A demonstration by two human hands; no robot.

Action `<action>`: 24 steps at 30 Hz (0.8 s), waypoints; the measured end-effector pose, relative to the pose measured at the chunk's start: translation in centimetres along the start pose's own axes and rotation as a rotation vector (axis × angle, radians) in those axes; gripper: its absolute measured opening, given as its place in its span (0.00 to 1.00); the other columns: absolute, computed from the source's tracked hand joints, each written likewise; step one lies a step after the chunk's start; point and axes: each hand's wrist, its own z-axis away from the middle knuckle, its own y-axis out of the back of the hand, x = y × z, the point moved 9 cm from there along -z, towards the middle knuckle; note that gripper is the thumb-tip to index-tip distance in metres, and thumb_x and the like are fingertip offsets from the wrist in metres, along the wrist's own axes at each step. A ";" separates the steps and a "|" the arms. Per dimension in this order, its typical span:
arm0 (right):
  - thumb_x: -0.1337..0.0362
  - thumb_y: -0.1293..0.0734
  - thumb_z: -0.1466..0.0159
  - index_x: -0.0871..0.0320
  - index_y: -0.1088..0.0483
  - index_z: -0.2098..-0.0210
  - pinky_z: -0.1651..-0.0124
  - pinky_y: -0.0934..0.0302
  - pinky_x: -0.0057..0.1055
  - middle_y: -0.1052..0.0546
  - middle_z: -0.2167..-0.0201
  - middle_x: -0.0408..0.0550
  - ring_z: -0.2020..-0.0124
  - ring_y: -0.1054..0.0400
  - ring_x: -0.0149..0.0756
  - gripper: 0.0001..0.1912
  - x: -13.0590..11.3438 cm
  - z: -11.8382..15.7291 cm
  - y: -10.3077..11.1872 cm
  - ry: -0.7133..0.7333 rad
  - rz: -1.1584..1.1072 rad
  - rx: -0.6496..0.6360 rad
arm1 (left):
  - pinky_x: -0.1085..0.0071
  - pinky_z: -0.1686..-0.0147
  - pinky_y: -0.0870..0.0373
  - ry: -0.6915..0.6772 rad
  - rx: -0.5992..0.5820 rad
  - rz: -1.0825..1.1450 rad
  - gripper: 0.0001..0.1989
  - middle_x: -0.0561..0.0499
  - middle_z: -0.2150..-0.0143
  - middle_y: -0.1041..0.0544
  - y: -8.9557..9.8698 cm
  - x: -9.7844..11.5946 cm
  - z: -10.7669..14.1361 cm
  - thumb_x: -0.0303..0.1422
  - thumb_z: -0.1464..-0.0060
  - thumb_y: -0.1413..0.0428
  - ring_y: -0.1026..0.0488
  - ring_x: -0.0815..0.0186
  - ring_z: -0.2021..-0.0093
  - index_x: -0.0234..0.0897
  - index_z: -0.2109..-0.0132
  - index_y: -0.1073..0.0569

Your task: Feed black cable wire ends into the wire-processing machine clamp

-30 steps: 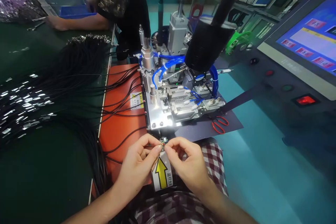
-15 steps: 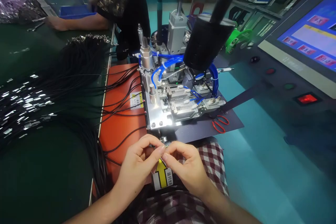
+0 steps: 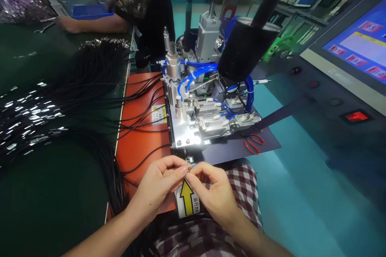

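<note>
My left hand (image 3: 164, 178) and my right hand (image 3: 214, 186) meet in front of the machine, each closed in a pinch. Between their fingertips show tiny coloured wire ends (image 3: 189, 168), with bits of red and green; most is hidden by the fingers. A black cable (image 3: 130, 183) runs from the left towards my left hand and disappears behind it. Just beyond my fingertips stands the metal machine (image 3: 187, 132), with several black cables reaching its left edge. A yellow arrow label (image 3: 187, 198) lies below my hands.
Bundles of black cables (image 3: 90, 64) with shiny ends cover the green table (image 3: 60, 192). An orange mat (image 3: 141, 136) lies beside the machine. Red-handled scissors (image 3: 255, 143) rest on the right. A black cylinder (image 3: 245, 50) hangs overhead; a control screen (image 3: 358, 48) stands right. Across the table, a person's arm (image 3: 96, 24) reaches over.
My fingertips have parted slightly, and red and green bits now show between them. The view has shifted a little, so the machine sits further right.
</note>
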 end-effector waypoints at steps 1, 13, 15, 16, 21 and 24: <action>0.63 0.35 0.40 0.59 0.32 0.76 0.73 0.46 0.26 0.32 0.80 0.40 0.77 0.42 0.28 0.10 0.0 -0.1 0.2 -0.009 0.000 -0.012 | 0.79 0.80 0.53 0.002 0.001 0.009 0.12 0.60 0.85 0.41 0.0 0.1 0.0 0.36 0.55 0.38 0.50 0.77 0.82 0.31 0.70 0.28; 0.60 0.33 0.43 0.59 0.33 0.74 0.79 0.51 0.24 0.37 0.83 0.37 0.82 0.47 0.25 0.09 0.8 -0.9 0.7 -0.155 -0.350 -0.038 | 0.77 0.80 0.57 0.001 -0.064 -0.055 0.10 0.60 0.85 0.41 0.0 -0.2 -0.1 0.35 0.50 0.41 0.50 0.78 0.83 0.31 0.68 0.28; 0.60 0.32 0.43 0.59 0.34 0.75 0.79 0.53 0.24 0.38 0.84 0.36 0.83 0.48 0.25 0.10 1.3 -0.9 0.3 -0.196 -0.411 -0.086 | 0.77 0.80 0.57 0.012 -0.080 -0.061 0.10 0.60 0.84 0.40 -0.1 -0.1 -0.1 0.35 0.50 0.41 0.50 0.78 0.83 0.30 0.68 0.28; 0.60 0.32 0.43 0.59 0.34 0.75 0.80 0.53 0.24 0.38 0.85 0.36 0.83 0.48 0.24 0.10 1.4 -1.0 0.1 -0.215 -0.437 -0.119 | 0.77 0.81 0.57 0.025 -0.091 -0.060 0.10 0.59 0.84 0.39 -0.2 -0.1 -0.1 0.35 0.50 0.41 0.50 0.79 0.83 0.30 0.69 0.28; 0.59 0.33 0.43 0.60 0.34 0.75 0.79 0.53 0.23 0.38 0.84 0.35 0.83 0.49 0.23 0.11 1.9 -1.3 -0.6 -0.245 -0.477 -0.292 | 0.77 0.83 0.61 0.172 -0.203 -0.041 0.11 0.57 0.81 0.36 -1.0 -0.5 0.2 0.36 0.55 0.38 0.51 0.80 0.84 0.30 0.71 0.28; 0.58 0.33 0.43 0.59 0.34 0.74 0.80 0.53 0.23 0.38 0.83 0.36 0.84 0.48 0.23 0.11 1.9 -1.5 -0.8 -0.239 -0.453 -0.375 | 0.77 0.83 0.61 0.229 -0.252 -0.054 0.11 0.57 0.81 0.38 -1.2 -1.0 0.4 0.35 0.56 0.38 0.52 0.80 0.85 0.31 0.71 0.28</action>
